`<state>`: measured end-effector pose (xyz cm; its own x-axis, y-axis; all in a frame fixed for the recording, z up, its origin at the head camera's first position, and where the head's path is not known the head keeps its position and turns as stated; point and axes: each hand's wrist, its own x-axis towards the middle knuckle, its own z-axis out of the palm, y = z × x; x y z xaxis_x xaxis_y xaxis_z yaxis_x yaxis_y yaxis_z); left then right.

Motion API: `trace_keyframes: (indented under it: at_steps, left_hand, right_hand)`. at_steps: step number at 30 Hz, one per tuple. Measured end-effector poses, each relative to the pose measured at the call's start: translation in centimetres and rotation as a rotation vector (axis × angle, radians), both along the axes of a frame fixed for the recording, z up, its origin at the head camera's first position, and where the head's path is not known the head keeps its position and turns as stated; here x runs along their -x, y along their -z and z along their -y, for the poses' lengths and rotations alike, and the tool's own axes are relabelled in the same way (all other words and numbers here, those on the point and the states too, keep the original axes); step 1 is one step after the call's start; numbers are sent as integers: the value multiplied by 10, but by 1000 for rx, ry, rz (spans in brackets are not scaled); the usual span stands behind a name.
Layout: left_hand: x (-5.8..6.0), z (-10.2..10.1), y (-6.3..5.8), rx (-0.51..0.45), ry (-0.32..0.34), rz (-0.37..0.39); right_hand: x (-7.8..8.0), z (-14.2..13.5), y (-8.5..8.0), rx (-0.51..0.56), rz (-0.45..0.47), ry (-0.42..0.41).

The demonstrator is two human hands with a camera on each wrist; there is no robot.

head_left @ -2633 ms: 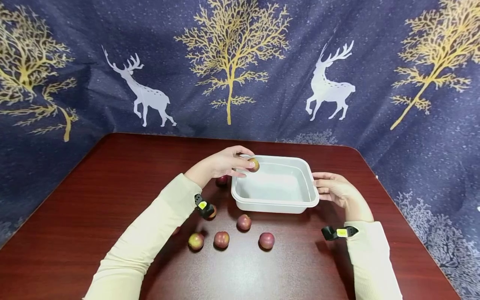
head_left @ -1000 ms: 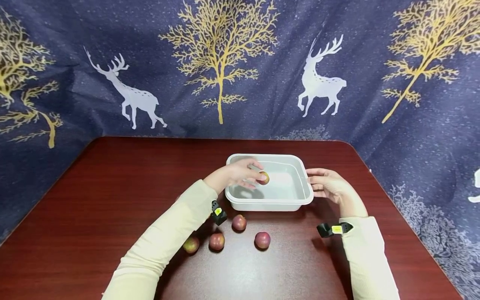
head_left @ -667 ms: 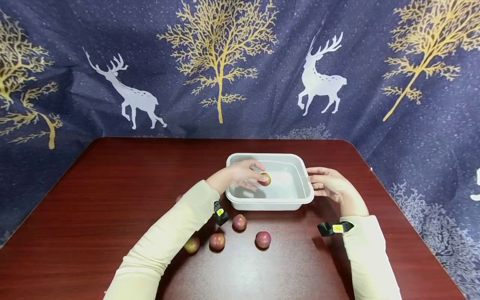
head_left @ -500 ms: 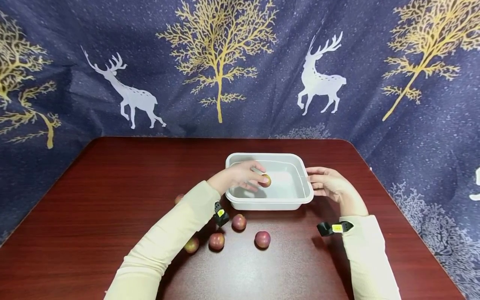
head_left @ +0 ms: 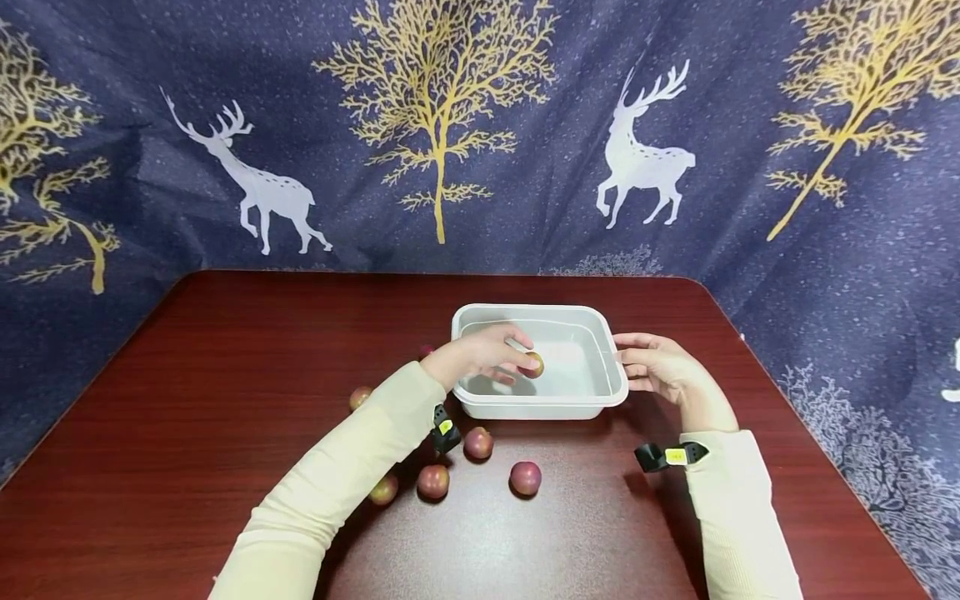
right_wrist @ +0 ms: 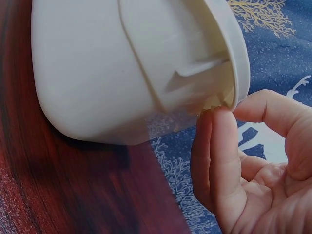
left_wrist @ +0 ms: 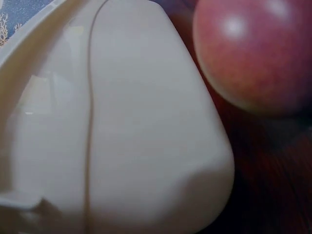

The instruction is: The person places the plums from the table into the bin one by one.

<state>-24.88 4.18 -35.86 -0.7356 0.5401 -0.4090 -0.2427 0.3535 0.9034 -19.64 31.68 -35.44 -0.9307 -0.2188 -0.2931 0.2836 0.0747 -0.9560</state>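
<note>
My left hand (head_left: 487,352) reaches over the left rim of a white plastic basin (head_left: 540,402) and holds a yellow-green and reddish plum (head_left: 536,366) inside it. Thumb and fingers pinch this plum low, near the basin's floor; whether it touches the floor I cannot tell. At the basin's right end, my right hand (head_left: 667,371) grips the rim. In the right wrist view, the thumb and fingers of that hand (right_wrist: 258,190) meet at the rim's edge. Neither hand's fingers show in the left wrist view, where the basin's outer wall (left_wrist: 146,112) fills the middle.
Several plums lie on the dark red table (head_left: 247,350): a red one (head_left: 526,479) in front, another (head_left: 478,443) by the basin, others (head_left: 433,482) near the left sleeve. One plum (head_left: 361,397) sits beyond that forearm. A blue cloth (head_left: 540,208) hangs behind.
My left hand has carried the plum from over the basin's left rim to inside it, then slightly lower. More of the plums beyond the left forearm shows. My right hand has stayed at the rim.
</note>
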Motion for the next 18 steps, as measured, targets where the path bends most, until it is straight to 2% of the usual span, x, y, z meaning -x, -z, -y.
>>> trace_keyframes:
  at_steps: [18]
  left_hand:
    - [-1, -3, 3, 14, 6, 19]
  right_hand:
    - [1, -1, 1, 4, -3, 7]
